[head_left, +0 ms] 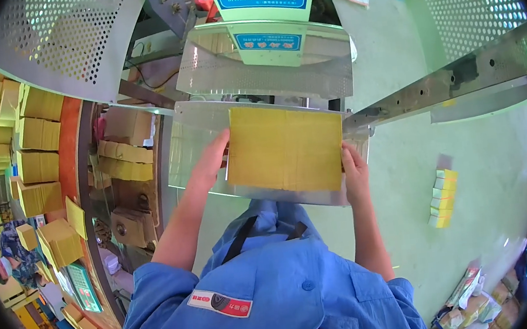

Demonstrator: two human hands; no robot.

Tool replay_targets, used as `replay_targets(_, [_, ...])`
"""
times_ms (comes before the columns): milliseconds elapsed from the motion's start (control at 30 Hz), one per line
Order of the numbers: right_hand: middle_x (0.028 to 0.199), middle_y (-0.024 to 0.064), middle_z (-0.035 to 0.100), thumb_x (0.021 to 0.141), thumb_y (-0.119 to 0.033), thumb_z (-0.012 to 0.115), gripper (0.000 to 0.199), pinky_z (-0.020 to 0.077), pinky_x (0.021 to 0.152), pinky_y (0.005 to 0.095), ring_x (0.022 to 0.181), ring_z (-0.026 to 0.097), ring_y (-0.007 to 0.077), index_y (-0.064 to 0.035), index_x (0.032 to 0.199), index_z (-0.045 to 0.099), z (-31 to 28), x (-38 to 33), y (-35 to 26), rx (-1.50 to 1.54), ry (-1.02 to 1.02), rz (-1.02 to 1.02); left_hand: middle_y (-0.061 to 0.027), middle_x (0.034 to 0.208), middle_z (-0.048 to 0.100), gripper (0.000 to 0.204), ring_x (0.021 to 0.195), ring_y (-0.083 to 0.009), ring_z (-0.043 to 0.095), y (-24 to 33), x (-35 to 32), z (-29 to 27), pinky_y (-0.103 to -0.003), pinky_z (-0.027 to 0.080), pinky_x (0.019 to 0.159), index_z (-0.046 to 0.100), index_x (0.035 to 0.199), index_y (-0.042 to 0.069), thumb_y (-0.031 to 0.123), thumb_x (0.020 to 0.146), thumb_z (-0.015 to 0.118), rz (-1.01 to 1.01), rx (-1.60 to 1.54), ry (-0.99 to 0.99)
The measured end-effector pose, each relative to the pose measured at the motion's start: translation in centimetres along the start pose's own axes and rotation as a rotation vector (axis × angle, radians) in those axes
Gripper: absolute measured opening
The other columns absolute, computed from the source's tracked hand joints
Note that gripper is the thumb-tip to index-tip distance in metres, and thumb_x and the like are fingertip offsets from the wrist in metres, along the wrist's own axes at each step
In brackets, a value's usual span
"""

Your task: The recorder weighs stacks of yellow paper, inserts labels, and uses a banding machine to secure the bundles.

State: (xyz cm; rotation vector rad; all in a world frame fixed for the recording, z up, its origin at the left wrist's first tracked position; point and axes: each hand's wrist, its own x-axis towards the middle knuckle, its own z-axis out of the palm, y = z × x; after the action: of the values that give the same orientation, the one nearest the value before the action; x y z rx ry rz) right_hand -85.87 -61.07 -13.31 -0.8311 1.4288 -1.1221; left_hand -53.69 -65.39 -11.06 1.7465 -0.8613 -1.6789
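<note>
A flat, rectangular yellow-brown sheet of paper or cardboard (284, 149) lies level in front of me, over a shiny metal table plate (193, 133). Faint crease lines cross its top; I cannot tell if it is one sheet or a stack. My left hand (215, 160) grips its left edge, with the fingers mostly hidden at the side. On the opposite edge my right hand (355, 171) holds it, thumb upward along the side. Just beyond the sheet stands a machine with a tilted, reflective metal guard (263, 65).
Perforated metal panels (64, 38) flank the machine, and a drilled steel bar (453, 77) juts out at right. Stacks of yellow-brown paper blocks (39, 165) line a red-edged bench at left. A strapped yellow bundle (443, 197) and plastic bags (474, 306) lie on the floor at right.
</note>
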Motion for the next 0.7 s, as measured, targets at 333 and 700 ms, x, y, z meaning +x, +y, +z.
replay_targets(333, [0.129, 0.0090, 0.052, 0.102, -0.026, 0.038, 0.042, 0.0414, 0.097, 0.0321, 0.117, 0.051, 0.0169, -0.0034, 0.138, 0.041, 3.1, -0.9, 1.6, 0.398, 0.003, 0.078, -0.0092, 0.133, 0.049, 0.052, 0.123, -0.0200, 0.045, -5.0, 2.5, 1.4, -0.034, 0.034, 0.104, 0.041, 0.138, 0.002, 0.039, 0.102, 0.037, 0.407, -0.242, -0.112])
replay_targets(700, [0.136, 0.0087, 0.047, 0.100, -0.030, 0.039, 0.050, 0.0343, 0.106, 0.0342, 0.127, 0.043, 0.0203, -0.0022, 0.142, 0.036, 4.6, 4.3, -4.5, 0.432, -0.117, -0.167, -0.0105, 0.148, 0.032, 0.054, 0.137, -0.0216, 0.029, 1.0, 6.8, 4.5, -0.036, 0.023, 0.112, 0.031, 0.146, 0.003, 0.036, 0.103, 0.034, 0.641, -0.424, -0.263])
